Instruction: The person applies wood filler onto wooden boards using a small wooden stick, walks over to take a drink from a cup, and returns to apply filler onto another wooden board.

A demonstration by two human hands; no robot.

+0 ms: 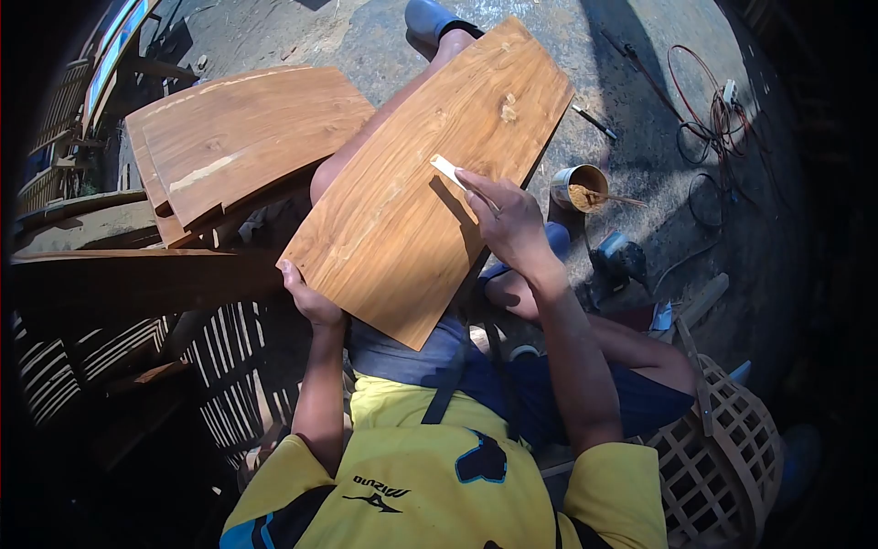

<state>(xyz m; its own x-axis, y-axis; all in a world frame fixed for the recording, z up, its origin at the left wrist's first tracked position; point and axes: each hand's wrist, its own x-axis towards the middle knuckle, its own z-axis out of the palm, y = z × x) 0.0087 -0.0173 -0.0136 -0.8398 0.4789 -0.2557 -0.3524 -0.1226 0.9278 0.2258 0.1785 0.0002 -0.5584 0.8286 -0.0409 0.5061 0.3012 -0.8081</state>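
Note:
A long wooden board (412,210) lies tilted across my lap, with pale patches on its face. My left hand (311,297) grips the board's lower left corner, thumb on top. Between the fingers of my right hand (508,220) is a small pale scraper (448,168), held over the middle of the board, its tip at or near the surface. To the right of the board, an open can (565,187) holds brownish paste with a stick in it.
More wooden boards (247,137) are stacked at the left. A power tool (620,258) and tangled cables (722,128) lie on the ground at the right, with a dark pen-like item (596,123) nearer the board. A woven basket (722,457) stands at the lower right.

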